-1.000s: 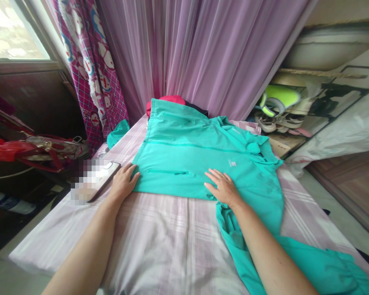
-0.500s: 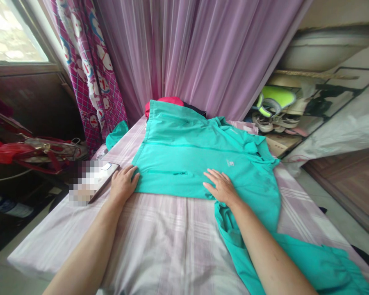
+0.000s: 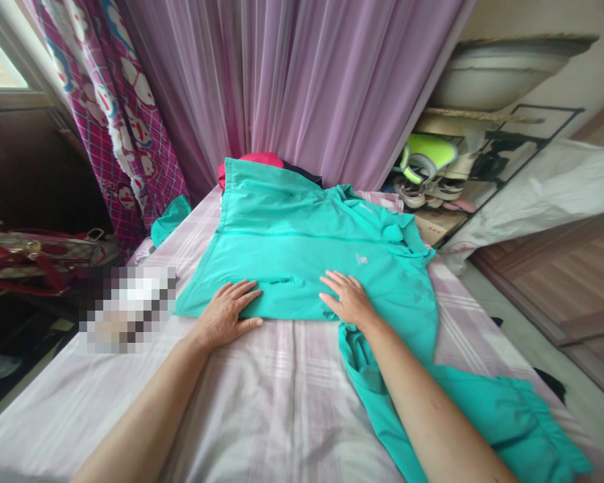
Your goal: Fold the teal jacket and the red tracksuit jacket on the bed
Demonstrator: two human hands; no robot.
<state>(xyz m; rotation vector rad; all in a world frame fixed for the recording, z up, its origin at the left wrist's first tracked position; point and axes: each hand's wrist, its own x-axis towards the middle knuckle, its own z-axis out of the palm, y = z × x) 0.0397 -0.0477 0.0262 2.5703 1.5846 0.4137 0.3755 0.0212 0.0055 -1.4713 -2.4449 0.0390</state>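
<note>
A teal zip jacket (image 3: 292,248) lies spread out sideways, its hem at the left and its collar at the far right. My left hand (image 3: 229,312) rests flat on its near edge, just below a zipped pocket, with the fingers spread and the thumb over the cloth's border. Further right, my right hand (image 3: 347,298) also lies open on the jacket, near the small chest logo. One sleeve (image 3: 503,409) stretches toward me at the right, partly under my right forearm.
The jacket is on a pink-and-white checked cloth (image 3: 262,396). At the left lies a blurred-out phone-like object (image 3: 131,302). Red and dark clothing (image 3: 262,159) sits behind the jacket, before a purple curtain (image 3: 302,80). A shoe rack (image 3: 443,221) stands at the right.
My left hand has moved right, from the jacket's hem corner onto its near edge below the pocket. My right hand stays in about the same spot on the jacket. The view has shifted slightly.
</note>
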